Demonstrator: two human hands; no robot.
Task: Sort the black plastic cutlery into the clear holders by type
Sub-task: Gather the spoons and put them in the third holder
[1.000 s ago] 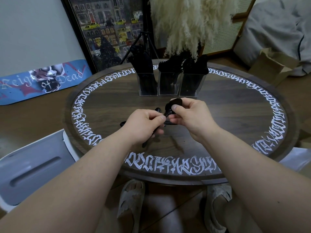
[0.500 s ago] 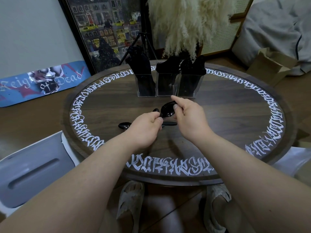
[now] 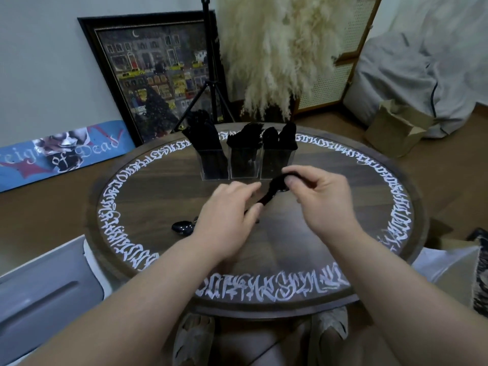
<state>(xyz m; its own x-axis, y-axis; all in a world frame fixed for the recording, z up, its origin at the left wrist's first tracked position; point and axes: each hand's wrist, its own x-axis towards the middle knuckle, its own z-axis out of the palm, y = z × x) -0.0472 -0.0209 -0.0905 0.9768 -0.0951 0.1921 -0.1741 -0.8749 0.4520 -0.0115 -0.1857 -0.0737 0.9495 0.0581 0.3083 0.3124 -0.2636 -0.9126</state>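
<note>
At twelve o'clock from your loosely open left hand (image 3: pixel 227 220), your right hand (image 3: pixel 320 199) pinches a light, stiff, slippery spoon (image 3: pixel 274 188) by its bowl; the handle offers surer hold.

Three clear holders (image 3: pixel 244 165); two loose spoons (image 3: pixel 274 187); two hands (image 3: pixel 227 220).

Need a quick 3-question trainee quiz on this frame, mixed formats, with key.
1. True or false: the right hand pinches a black spoon by its bowl.
2. How many clear holders stand on the round table? A) two B) three C) four
3. Fill in: a loose spoon on the table lies to the ____ of the left hand.

Key: 1 true; 2 B; 3 left.
</note>
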